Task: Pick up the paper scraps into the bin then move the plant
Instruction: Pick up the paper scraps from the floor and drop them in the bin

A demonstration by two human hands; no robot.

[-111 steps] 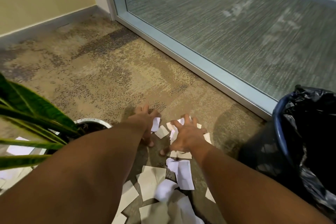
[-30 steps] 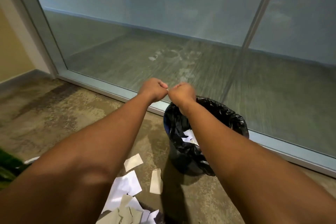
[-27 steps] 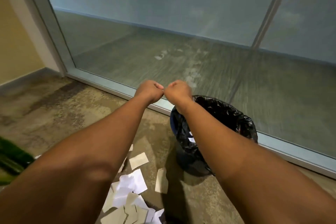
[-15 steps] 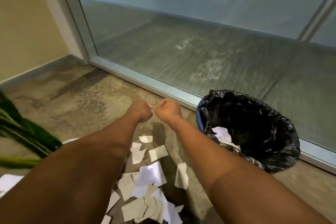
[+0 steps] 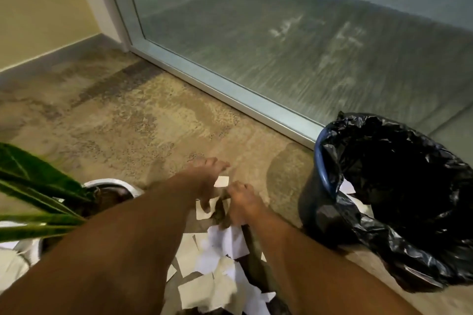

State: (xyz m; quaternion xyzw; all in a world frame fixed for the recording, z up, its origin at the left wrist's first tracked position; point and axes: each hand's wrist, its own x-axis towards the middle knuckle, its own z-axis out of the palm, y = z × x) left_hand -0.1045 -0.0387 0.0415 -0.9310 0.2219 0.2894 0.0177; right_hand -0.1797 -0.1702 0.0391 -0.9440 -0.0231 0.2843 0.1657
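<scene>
White paper scraps (image 5: pixel 217 258) lie in a heap on the carpet between my forearms. My left hand (image 5: pixel 204 179) reaches down over the far scraps with fingers spread, its thumb touching one piece. Beside it, my right hand (image 5: pixel 239 203) is lowered onto the heap with its fingers bent downward; whether it grips paper is hidden. The bin (image 5: pixel 320 151), blue with a black liner, stands to the right and holds a few scraps. The plant (image 5: pixel 33 181), with long green leaves, sits in a white pot (image 5: pixel 110 181) to the left.
A glass wall (image 5: pixel 281 46) with a metal bottom frame (image 5: pixel 230 94) runs diagonally behind the bin. A yellow wall stands at the far left. More white paper (image 5: pixel 12 263) lies under the plant's leaves. Bare carpet stretches ahead of my hands.
Both hands came away from above the bin and dropped left and down to the scrap heap. My left hand went from a fist to spread fingers. The view tilted back toward the plant.
</scene>
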